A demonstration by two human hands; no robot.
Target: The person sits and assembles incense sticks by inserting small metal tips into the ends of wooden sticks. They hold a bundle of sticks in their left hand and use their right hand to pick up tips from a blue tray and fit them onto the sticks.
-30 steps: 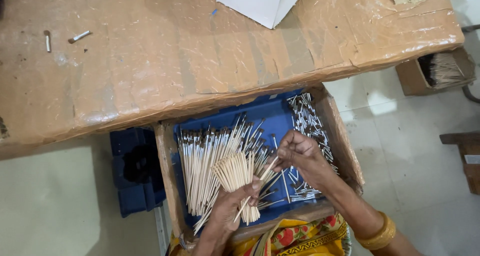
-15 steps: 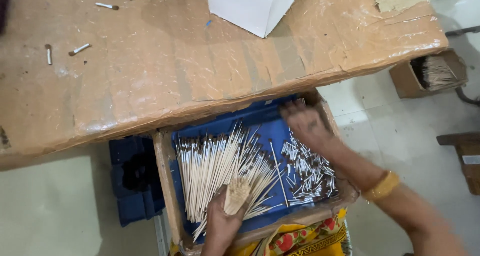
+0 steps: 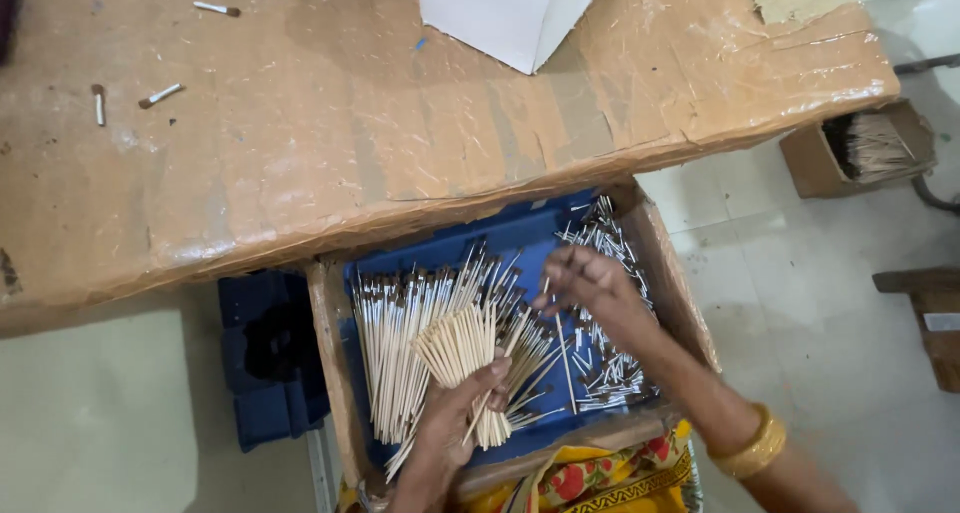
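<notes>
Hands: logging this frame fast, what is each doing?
Left hand: closed on a bundle of pale sticks.
Right hand: fingers half open, above the box, holding nothing visible.

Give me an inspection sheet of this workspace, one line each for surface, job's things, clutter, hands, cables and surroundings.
Surface: brown tape-covered cardboard tabletop, worn.
Job's things: shallow cardboard tray with blue lining holding pale thin wooden sticks and short metal-tipped pieces.
Clutter: white folded paper box; four loose small sticks on the tabletop.
Hands: left hand grips a bundle of sticks; right hand over the tray, fingers curled, contents unclear.
Cables: nothing seen.
Surroundings: tiled floor; small cardboard box of sticks; dark blue crate.
</notes>
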